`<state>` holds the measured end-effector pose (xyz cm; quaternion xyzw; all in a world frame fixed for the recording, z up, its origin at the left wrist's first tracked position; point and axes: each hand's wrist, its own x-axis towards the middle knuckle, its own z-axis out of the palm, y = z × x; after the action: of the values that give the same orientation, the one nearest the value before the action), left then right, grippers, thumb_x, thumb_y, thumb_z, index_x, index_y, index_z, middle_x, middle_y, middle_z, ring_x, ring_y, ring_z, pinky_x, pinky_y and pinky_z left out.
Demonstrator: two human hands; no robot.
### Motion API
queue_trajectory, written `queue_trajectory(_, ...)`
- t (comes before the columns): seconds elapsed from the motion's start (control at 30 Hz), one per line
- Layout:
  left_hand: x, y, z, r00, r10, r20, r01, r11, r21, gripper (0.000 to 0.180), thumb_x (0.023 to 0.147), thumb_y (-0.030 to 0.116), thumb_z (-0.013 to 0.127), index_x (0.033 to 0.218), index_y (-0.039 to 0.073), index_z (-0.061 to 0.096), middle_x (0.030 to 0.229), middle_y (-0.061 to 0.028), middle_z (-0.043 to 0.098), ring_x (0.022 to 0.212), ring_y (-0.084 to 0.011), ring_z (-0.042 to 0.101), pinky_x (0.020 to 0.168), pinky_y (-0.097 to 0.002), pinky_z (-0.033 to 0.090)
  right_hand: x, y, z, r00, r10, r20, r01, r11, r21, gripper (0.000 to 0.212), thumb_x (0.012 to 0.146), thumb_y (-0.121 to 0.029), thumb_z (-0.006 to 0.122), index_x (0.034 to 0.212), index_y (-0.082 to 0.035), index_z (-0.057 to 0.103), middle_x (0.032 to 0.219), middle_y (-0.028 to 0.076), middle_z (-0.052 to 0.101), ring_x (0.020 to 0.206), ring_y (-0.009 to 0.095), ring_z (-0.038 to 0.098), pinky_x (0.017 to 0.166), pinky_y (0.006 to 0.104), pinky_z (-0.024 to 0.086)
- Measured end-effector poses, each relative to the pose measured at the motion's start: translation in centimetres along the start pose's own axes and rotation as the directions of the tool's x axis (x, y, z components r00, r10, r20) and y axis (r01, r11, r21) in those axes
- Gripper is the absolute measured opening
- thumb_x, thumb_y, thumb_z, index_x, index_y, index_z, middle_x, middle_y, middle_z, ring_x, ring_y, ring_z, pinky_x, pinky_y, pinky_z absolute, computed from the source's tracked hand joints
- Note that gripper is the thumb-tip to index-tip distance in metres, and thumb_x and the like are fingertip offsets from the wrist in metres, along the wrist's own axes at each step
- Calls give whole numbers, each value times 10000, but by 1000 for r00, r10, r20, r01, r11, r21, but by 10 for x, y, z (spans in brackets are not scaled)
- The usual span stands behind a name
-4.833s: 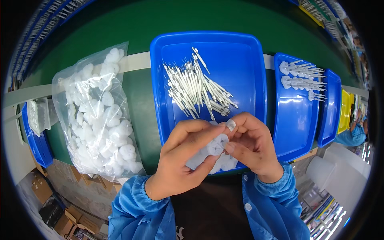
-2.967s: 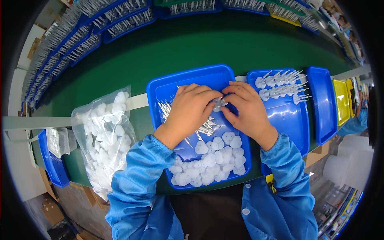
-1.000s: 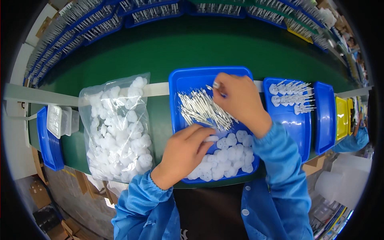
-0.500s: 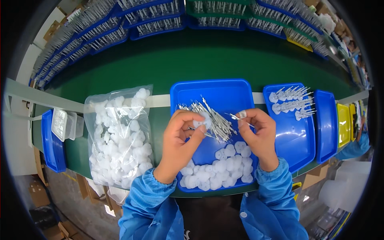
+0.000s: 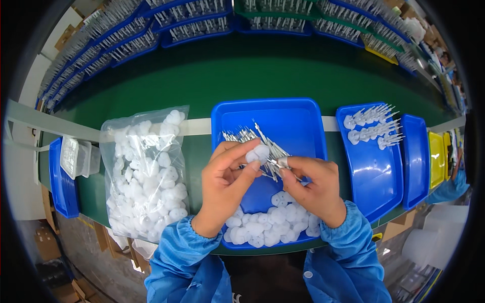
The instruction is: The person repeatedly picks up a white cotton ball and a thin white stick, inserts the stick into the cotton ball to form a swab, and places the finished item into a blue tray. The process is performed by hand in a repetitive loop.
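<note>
My left hand point(image 5: 225, 179) pinches a white lobed plastic disc point(image 5: 258, 153) between thumb and fingers, over a blue tray point(image 5: 268, 105). Close against the disc, my right hand point(image 5: 314, 187) grips a thin metal rod point(image 5: 273, 162), its tip meeting the disc's right side; whether it has entered the disc is hidden by the fingers. A whitish wrap covers one right fingertip. Beneath both hands lies a pile of thin metal rods point(image 5: 241, 135). Loose white discs point(image 5: 273, 224) fill the near part of the same tray.
To the left lies a clear bag of white discs point(image 5: 146, 177), beside clear plastic boxes point(image 5: 78, 157). At right, a second blue tray point(image 5: 376, 187) carries rows of discs with rods standing in them point(image 5: 371, 123). Stacked trays of rods point(image 5: 199, 30) line the table's far edge.
My right hand has moved left, bringing the rod from apart up to the disc. My left hand has stayed nearly in place, still pinching the disc.
</note>
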<state>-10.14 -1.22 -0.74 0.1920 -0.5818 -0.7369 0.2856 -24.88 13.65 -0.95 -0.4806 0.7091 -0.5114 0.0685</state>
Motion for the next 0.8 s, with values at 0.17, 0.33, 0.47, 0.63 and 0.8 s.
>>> queue_trajectory(0.17, -1, -8, -9, 996, 83, 42, -88, 990, 106, 398, 1026, -98, 690, 1421, -48, 699, 1283, -116, 618, 1166, -212, 705, 938, -309, 651, -2, -4, -6, 981, 178, 80, -186, 975, 118, 150, 943, -85, 845, 1077, -22, 814, 724, 98, 758, 579, 150, 727, 524, 312, 533)
queue_trajectory(0.33, -4, -11, -13, 995, 96, 41, -101, 984, 150, 416, 989, -130, 728, 1391, -24, 740, 1257, -89, 609, 1125, -163, 689, 924, -266, 656, -1, -10, -6, 980, 193, 38, -196, 973, 118, 125, 954, -66, 827, 1068, -17, 815, 754, 111, 777, 600, 151, 742, 541, 319, 554)
queue_trajectory(0.47, -5, -10, -10, 994, 105, 30, -109, 970, 216, 430, 972, -126, 752, 1386, -8, 750, 1241, -89, 613, 1110, -160, 688, 918, -269, 659, -4, -5, 0, 999, 44, -7, -44, 999, -19, 146, 929, -69, 852, 1068, -40, 817, 756, 107, 774, 585, 204, 729, 547, 328, 550)
queue_trajectory(0.63, -6, -13, -12, 989, 148, 27, -150, 947, 283, 447, 950, -115, 790, 1373, 28, 775, 1202, -76, 617, 1079, -141, 691, 898, -257, 669, -5, -6, -2, 997, -72, -5, 70, 981, -182, 190, 902, -118, 895, 1065, -66, 814, 723, 75, 749, 561, 242, 694, 539, 347, 525)
queue_trajectory(0.8, -10, -15, -10, 993, 117, 16, -117, 952, 282, 431, 951, -117, 784, 1357, 28, 781, 1228, -83, 625, 1100, -149, 695, 863, -250, 670, -6, -6, 5, 998, -56, 38, 61, 987, -150, 191, 920, -146, 893, 1062, -51, 807, 697, 82, 733, 551, 232, 697, 525, 328, 519)
